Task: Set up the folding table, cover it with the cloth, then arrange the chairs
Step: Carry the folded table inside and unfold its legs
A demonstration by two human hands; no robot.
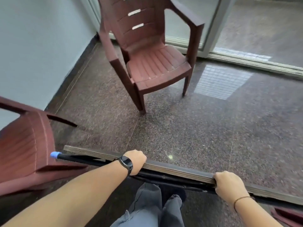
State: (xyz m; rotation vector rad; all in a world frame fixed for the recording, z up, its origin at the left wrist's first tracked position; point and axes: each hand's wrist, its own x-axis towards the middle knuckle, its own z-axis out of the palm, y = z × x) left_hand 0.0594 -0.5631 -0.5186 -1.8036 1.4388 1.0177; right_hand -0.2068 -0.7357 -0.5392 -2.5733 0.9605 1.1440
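The folded table (pixel 172 169) stands on edge in front of my legs, its plywood rim facing up and black metal legs folded against it. One leg ends in a blue cap (pixel 55 155) at the left. My left hand (pixel 136 161), with a black watch on the wrist, grips the top edge near the middle. My right hand (pixel 229 185) grips the same edge further right. A brown plastic armchair (pixel 152 63) stands ahead near the corner. A second brown chair (pixel 24 145) is close on my left. No cloth is in view.
A speckled granite floor (pixel 196 128) stretches ahead. A pale wall (pixel 41 46) runs along the left. A sliding glass door with a metal track (pixel 254 63) is at the back right. Part of another brown object (pixel 288 217) shows at the bottom right corner.
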